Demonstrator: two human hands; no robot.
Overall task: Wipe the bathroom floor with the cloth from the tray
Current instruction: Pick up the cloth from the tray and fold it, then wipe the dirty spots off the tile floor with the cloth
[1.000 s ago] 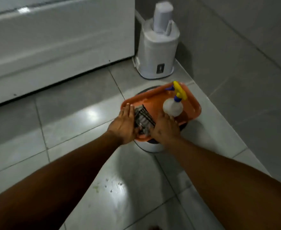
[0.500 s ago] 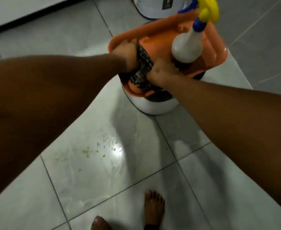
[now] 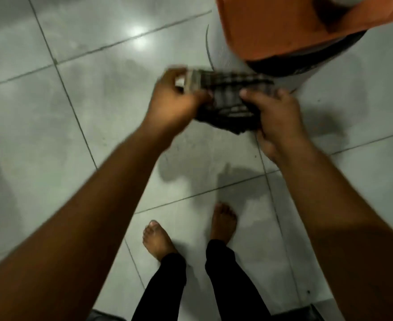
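A dark checked cloth [image 3: 230,100] hangs in the air between both hands, clear of the orange tray [image 3: 272,31] at the top right. My left hand [image 3: 174,98] grips the cloth's left end, where a pale edge shows. My right hand [image 3: 276,112] grips its right side. The cloth is bunched and blurred. It is held above the grey tiled floor [image 3: 86,100], in front of the tray.
The tray rests on a round white container with a dark rim [image 3: 306,70]. My bare feet [image 3: 158,239] and dark trouser legs stand on the tiles below the hands. A dark object [image 3: 316,312] lies at the bottom edge.
Both hands have lifted the cloth out of the tray and drawn it toward me. The view has tilted down, so the spray bottle and the white bin are out of sight.
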